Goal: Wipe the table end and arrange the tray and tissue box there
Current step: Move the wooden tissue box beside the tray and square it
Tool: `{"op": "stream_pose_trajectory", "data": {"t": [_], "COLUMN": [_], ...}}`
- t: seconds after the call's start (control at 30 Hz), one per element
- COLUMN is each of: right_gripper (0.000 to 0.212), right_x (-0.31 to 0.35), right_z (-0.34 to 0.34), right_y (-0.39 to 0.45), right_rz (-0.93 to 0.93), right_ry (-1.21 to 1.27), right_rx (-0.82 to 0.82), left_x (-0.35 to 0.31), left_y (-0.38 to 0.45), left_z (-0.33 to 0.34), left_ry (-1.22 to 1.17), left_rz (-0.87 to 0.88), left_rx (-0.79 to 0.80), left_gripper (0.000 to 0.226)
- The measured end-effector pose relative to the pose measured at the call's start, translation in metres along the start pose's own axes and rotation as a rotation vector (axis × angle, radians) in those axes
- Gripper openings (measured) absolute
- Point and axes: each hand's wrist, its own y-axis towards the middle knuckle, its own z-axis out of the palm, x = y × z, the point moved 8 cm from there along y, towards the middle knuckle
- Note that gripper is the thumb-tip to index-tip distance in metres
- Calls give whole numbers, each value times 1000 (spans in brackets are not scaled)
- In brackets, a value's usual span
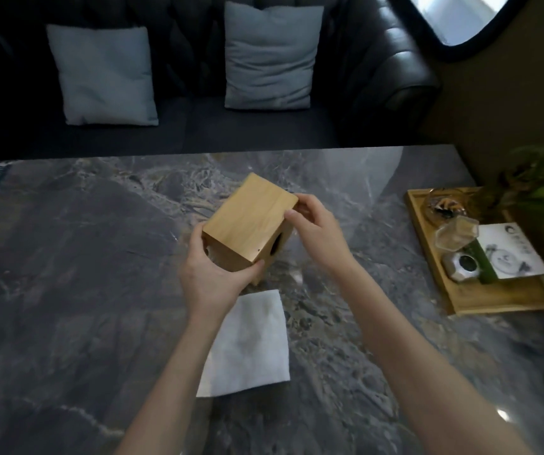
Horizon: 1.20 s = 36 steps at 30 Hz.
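A wooden tissue box (247, 221) is held tilted just above the middle of the dark marble table (67, 257). My left hand (211, 274) grips its near left corner from below. My right hand (316, 231) holds its right edge with the fingers curled over the top. A white folded cloth (247, 346) lies flat on the table just in front of the box, under my left forearm. A wooden tray (494, 300) sits at the table's right end, holding a glass jar, a metal container, a green item and a printed card.
A dark sofa (264, 133) with two pale cushions (103, 77) runs along the table's far side. A green plant (539, 182) overhangs the tray's far right corner. A wall and a mirror (454, 18) stand at the right.
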Motion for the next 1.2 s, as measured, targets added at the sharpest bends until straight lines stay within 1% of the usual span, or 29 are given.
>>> {"op": "stream_pose_trajectory", "data": {"t": [0.1,0.2,0.37,0.5,0.6,0.67,0.77,0.93,1.07,1.2], "right_gripper": [25,26,26,31,30,29,24,27,28,29], "right_x": [1,-9,-28,-51,-68,-78,-93,-123,-151,-175], "right_z": [-43,-89,-168,-231,-275,-300,-331,-370,-387,-392], "right_y": [-15,-33,-67,-95,-114,-126,-142,-166,-185,-196], "right_rz": [-33,-43,-34,35,83,80,84,113,141,193], "right_ry": [27,33,9,-48,-77,-64,-47,-21,1,11], "right_rx": [-67,-132,-185,-270,-342,-371,-415,-497,-540,-528], "left_x": [-27,-52,-81,-106,-123,-131,-140,-147,-145,-136], "left_y": [-20,-43,-88,-129,-161,-177,-198,-231,-252,-271], "left_z": [23,53,113,164,198,220,247,283,304,317], "left_ry": [-35,-50,-51,-59,-78,-79,-91,-75,-34,-32], "left_rz": [48,103,100,96,98,81,61,76,75,62], "left_rx": [39,79,161,226,262,287,322,356,394,420], "left_gripper": [93,94,102,98,99,99,98,105,104,102]}}
